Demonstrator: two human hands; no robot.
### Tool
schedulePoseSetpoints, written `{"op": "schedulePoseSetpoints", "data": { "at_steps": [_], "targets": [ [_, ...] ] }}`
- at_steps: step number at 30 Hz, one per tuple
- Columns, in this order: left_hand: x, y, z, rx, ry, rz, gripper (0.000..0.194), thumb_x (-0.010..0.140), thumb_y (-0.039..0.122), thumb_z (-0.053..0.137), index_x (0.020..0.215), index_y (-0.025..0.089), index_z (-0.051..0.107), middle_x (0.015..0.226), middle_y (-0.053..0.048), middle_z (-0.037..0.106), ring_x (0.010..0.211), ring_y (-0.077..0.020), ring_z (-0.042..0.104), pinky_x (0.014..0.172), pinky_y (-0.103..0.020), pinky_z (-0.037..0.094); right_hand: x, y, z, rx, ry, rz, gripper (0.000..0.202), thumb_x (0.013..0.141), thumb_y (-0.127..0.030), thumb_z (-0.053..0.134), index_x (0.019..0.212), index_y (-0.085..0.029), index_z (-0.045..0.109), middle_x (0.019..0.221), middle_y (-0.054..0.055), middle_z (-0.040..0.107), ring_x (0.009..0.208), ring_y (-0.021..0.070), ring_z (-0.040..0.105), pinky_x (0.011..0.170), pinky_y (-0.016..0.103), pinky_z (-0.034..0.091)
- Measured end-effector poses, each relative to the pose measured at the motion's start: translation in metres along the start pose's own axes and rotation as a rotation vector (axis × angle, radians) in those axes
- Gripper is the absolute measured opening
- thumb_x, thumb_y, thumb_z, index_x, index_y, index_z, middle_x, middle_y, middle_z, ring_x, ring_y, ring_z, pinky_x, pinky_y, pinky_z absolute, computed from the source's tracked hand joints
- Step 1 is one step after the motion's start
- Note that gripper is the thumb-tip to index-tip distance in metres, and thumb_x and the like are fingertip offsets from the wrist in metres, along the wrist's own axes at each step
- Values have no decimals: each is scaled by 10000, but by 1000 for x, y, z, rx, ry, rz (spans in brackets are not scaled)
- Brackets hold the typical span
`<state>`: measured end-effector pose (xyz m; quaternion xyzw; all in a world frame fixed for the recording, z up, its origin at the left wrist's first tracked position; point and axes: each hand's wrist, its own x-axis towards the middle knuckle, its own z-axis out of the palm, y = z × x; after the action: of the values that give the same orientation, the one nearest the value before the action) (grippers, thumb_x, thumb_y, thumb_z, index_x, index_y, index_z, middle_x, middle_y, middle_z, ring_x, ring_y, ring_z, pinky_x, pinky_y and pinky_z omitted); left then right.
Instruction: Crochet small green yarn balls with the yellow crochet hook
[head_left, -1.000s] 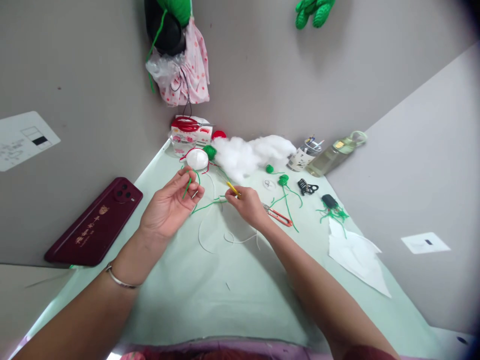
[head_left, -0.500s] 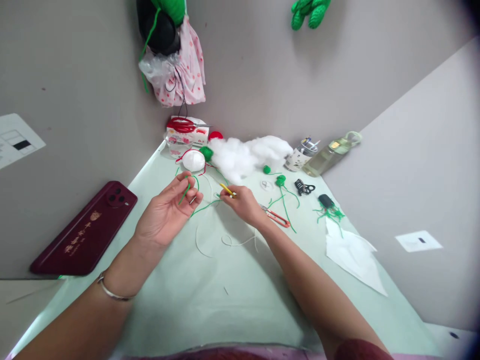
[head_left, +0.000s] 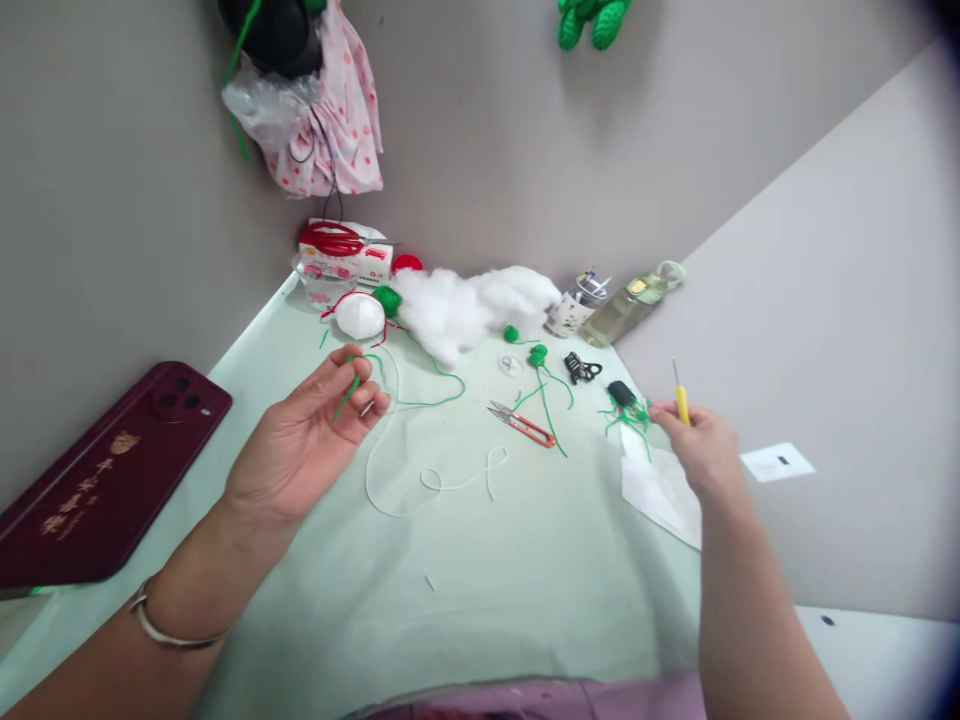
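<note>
My left hand [head_left: 304,440] pinches green yarn [head_left: 346,396] between thumb and index finger, its other fingers loosely curled. The yarn's strand runs back across the table toward the green yarn ball [head_left: 387,301]. Over at the right side, my right hand [head_left: 705,445] is closed on a crochet hook [head_left: 682,402] with a yellow handle, its thin metal shaft pointing up. Near those fingertips lies a black object [head_left: 621,393] with green yarn scraps [head_left: 636,414] around it. A white sheet [head_left: 660,490] lies below, partly hidden by my right wrist.
Orange-handled thread snips [head_left: 529,427] and a curling white yarn [head_left: 431,487] lie mid-table. White stuffing [head_left: 450,310], a pen cup [head_left: 576,305], a bottle [head_left: 630,310] and a black hair claw [head_left: 582,368] stand or lie behind. A maroon phone [head_left: 112,470] is at left.
My right hand has moved from mid-table far to the right with the crochet hook, which now points upward. My left hand still pinches the green yarn. The view has shifted slightly.
</note>
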<state>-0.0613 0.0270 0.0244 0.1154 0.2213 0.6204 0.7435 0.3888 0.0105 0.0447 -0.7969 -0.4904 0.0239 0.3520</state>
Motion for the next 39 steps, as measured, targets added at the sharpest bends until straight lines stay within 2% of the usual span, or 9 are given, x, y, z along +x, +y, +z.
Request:
{"op": "schedulePoseSetpoints", "data": {
  "at_steps": [7, 11, 14, 20, 24, 29, 33, 35, 39],
  "targets": [
    [2, -5, -3, 60, -8, 5, 148, 891, 32, 684, 962, 149, 740, 836, 4, 683, 608, -68, 602, 722, -220, 635, 22, 5, 7, -152, 48, 41, 243, 950, -381, 660, 919, -157, 750, 784, 72, 721, 698, 214, 613, 694, 371, 492],
    [0, -17, -7, 131, -33, -53, 178, 808, 83, 827, 965, 146, 768, 855, 8, 700, 634, -67, 615, 754, -220, 639, 11, -24, 55, -92, -207, -110, 319, 959, -444, 668, 897, -151, 777, 825, 62, 770, 749, 221, 692, 699, 341, 544],
    [-5, -28, -7, 199, -47, -133, 222, 760, 138, 899, 952, 153, 788, 834, 9, 707, 655, -73, 626, 761, -219, 633, 3, -43, 99, -95, -350, -215, 319, 1014, -419, 664, 1223, -179, 695, 1260, 74, 715, 1076, 249, 715, 927, 435, 625],
    [-16, -44, -7, 315, -91, -293, 226, 764, 225, 932, 941, 187, 796, 838, 24, 700, 679, -63, 609, 811, -208, 593, -7, -54, 155, -163, -412, -285, 336, 1028, -383, 651, 1318, -215, 652, 1381, 110, 664, 1155, 245, 693, 983, 469, 615],
    [-15, -46, -9, 357, -107, -341, 208, 781, 244, 917, 941, 190, 795, 858, 11, 699, 755, -86, 623, 837, -215, 569, -2, -45, 135, -202, -324, -242, 310, 1048, -376, 615, 1312, -218, 657, 1378, 109, 669, 1148, 235, 692, 993, 465, 610],
    [-9, -42, -10, 340, -69, -250, 156, 816, 232, 882, 936, 183, 796, 913, -2, 698, 846, -105, 632, 852, -208, 542, 9, -31, 62, -216, 61, -140, 219, 985, -265, 586, 1097, -139, 726, 1052, 164, 728, 936, 265, 677, 835, 425, 535],
    [-9, -47, -12, 299, -40, -246, 128, 821, 215, 870, 921, 181, 797, 936, -3, 702, 822, -100, 625, 843, -210, 548, -20, -45, 41, -130, 171, -173, 230, 931, -321, 593, 1015, -177, 752, 934, 124, 724, 827, 248, 639, 777, 388, 471],
    [-10, -51, -14, 301, -55, -288, 131, 826, 218, 868, 930, 176, 800, 938, -7, 702, 815, -100, 627, 835, -211, 557, -49, -65, 49, -34, 61, -216, 235, 925, -411, 630, 911, -214, 757, 747, 34, 678, 665, 189, 598, 676, 328, 466],
    [-9, -53, -18, 309, -59, -292, 127, 830, 176, 849, 947, 163, 803, 936, -14, 698, 770, -94, 616, 785, -201, 571, -107, -108, 70, 356, -754, -449, 338, 957, -487, 678, 783, -203, 737, 728, 14, 670, 638, 151, 578, 610, 277, 452]
  ]
}}
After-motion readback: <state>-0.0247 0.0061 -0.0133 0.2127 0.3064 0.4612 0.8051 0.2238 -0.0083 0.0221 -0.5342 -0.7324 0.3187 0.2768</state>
